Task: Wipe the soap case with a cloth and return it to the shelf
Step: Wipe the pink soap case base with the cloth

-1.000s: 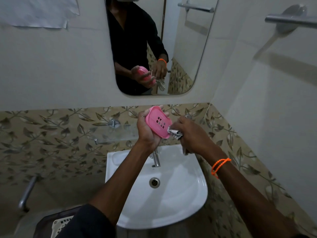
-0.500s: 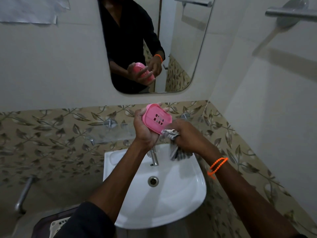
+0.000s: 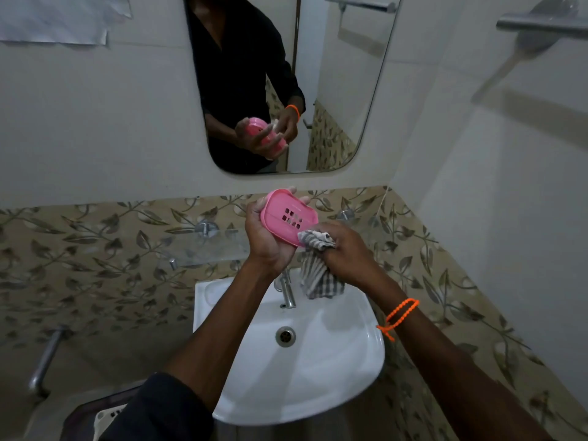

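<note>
My left hand (image 3: 267, 240) grips a pink oval soap case (image 3: 288, 216) above the sink, its slotted face turned toward me. My right hand (image 3: 346, 253) is closed around a bunched grey-and-white striped cloth (image 3: 316, 268). The cloth's top fold presses against the case's lower right edge, and the rest hangs down over the basin. A glass shelf (image 3: 203, 249) on chrome brackets is fixed to the leaf-patterned tiles just left of my hands.
A white wash basin (image 3: 334, 361) with a chrome tap (image 3: 288, 291) sits under my hands. A mirror (image 3: 334, 90) hangs on the wall above. A towel bar (image 3: 541, 23) juts out at the upper right. A dark bin with a white basket (image 3: 105, 418) stands at the lower left.
The cloth has shifted along the case's lower edge, and more of it now hangs loose beneath my right hand. Both hands stay above the basin.
</note>
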